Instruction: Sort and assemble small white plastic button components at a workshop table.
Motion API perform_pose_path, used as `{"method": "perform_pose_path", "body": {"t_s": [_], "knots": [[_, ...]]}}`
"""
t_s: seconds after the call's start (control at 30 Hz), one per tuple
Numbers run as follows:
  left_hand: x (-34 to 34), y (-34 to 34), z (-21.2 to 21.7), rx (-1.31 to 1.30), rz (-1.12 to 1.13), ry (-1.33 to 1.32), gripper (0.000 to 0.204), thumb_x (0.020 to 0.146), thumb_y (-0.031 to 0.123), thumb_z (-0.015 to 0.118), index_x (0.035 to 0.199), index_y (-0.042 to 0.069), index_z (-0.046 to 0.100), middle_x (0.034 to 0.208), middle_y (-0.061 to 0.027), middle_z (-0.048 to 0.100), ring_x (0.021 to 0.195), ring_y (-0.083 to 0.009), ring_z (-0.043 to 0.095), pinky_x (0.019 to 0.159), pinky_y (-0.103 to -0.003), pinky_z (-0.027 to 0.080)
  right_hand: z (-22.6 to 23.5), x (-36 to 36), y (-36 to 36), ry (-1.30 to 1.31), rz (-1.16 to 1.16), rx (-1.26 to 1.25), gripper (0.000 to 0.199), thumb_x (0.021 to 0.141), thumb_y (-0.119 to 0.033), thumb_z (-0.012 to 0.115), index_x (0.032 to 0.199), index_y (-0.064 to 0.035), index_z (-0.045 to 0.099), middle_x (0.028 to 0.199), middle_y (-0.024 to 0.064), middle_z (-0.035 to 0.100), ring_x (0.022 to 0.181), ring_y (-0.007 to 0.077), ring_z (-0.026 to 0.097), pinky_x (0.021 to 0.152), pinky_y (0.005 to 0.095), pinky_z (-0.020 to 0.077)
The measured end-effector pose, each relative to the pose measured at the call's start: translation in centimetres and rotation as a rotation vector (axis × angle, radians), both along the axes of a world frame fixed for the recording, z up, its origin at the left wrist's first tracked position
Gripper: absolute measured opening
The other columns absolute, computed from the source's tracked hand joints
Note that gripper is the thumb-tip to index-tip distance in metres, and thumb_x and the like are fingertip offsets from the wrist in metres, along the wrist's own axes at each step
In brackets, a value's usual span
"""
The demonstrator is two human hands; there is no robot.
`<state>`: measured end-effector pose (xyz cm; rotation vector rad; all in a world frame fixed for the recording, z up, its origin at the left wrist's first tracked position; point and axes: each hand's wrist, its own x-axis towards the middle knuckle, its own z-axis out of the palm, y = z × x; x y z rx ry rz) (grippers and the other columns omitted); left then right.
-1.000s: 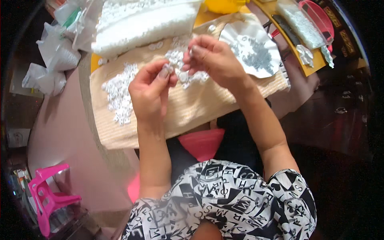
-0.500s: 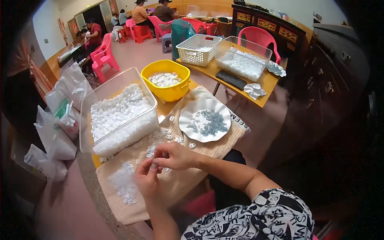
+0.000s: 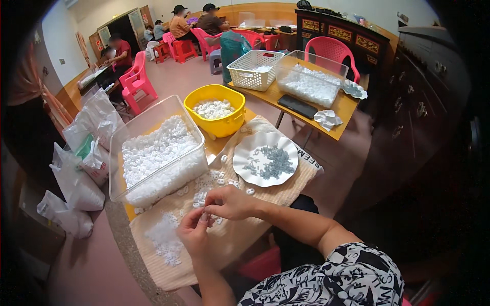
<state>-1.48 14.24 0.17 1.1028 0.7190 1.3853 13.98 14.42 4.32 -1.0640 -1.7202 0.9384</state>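
Over the beige towel (image 3: 224, 250), my left hand (image 3: 194, 232) and my right hand (image 3: 229, 203) meet fingertip to fingertip in a pinch. Whatever they hold is too small and covered to make out. Around my fingers lie small white plastic pieces (image 3: 221, 181) with two holes each. A pile of tiny white parts (image 3: 166, 239) spreads left of my left hand. Beyond my right hand sits a white scalloped plate (image 3: 244, 173) with small grey pins (image 3: 275, 163) on it. A clear bin (image 3: 204, 164) full of white pieces stands at the far left of the towel.
Behind the towel is a yellow tub (image 3: 217, 127) of white pieces. A second table (image 3: 334, 131) carries a white basket (image 3: 247, 79), another clear bin (image 3: 334, 94), a black phone (image 3: 297, 106) and crumpled paper (image 3: 327, 119). Plastic bags (image 3: 76, 178) stand on the floor at left. Several people sit farther back.
The whole view has shifted slightly, so the things appear a little lower and to the right. My hands stay pinched together over the towel.
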Motion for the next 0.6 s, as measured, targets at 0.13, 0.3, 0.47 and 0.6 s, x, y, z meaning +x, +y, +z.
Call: {"method": "perform_pose_path", "body": {"t_s": [0.13, 0.3, 0.47, 0.6], "knots": [[0.1, -0.3, 0.2, -0.011, 0.000, 0.070, 0.015, 0.078, 0.000, 0.059, 0.091, -0.006, 0.057, 0.074, -0.0088, 0.060, 0.059, -0.0130, 0.055, 0.053, -0.022, 0.043, -0.5, 0.0, 0.2, -0.007, -0.018, 0.102, 0.011, 0.072, -0.009, 0.059, 0.073, 0.0018, 0.058, 0.064, 0.0145, 0.058, 0.056, 0.0208, 0.057, 0.052, 0.0317, 0.0447], [0.3, -0.2, 0.1, -0.002, 0.015, 0.051, 0.013, 0.078, 0.000, 0.059, 0.089, -0.006, 0.058, 0.072, -0.0086, 0.059, 0.059, -0.0124, 0.055, 0.053, -0.022, 0.043, -0.6, -0.2, 0.3, -0.030, -0.057, 0.168, 0.010, 0.070, -0.007, 0.058, 0.071, 0.0029, 0.057, 0.065, 0.0175, 0.058, 0.059, 0.0279, 0.059, 0.054, 0.0342, 0.0454], [0.6, 0.0, 0.0, 0.024, 0.075, 0.107, 0.009, 0.078, 0.000, 0.058, 0.085, -0.006, 0.059, 0.069, -0.0078, 0.059, 0.057, -0.0119, 0.054, 0.051, -0.022, 0.042, -0.7, -0.5, 0.4, -0.076, -0.054, 0.119, 0.008, 0.072, -0.006, 0.059, 0.075, 0.0018, 0.059, 0.065, 0.0130, 0.058, 0.060, 0.0204, 0.059, 0.055, 0.0305, 0.0454], [0.5, -0.1, -0.4, 0.031, 0.108, 0.104, 0.009, 0.078, 0.000, 0.058, 0.085, -0.006, 0.059, 0.067, -0.0072, 0.059, 0.055, -0.0115, 0.053, 0.051, -0.022, 0.042, -1.1, -0.8, 0.5, -0.117, -0.054, 0.145, 0.006, 0.073, -0.004, 0.058, 0.074, 0.0020, 0.058, 0.065, 0.0119, 0.059, 0.061, 0.0186, 0.059, 0.054, 0.0299, 0.0455]]}}
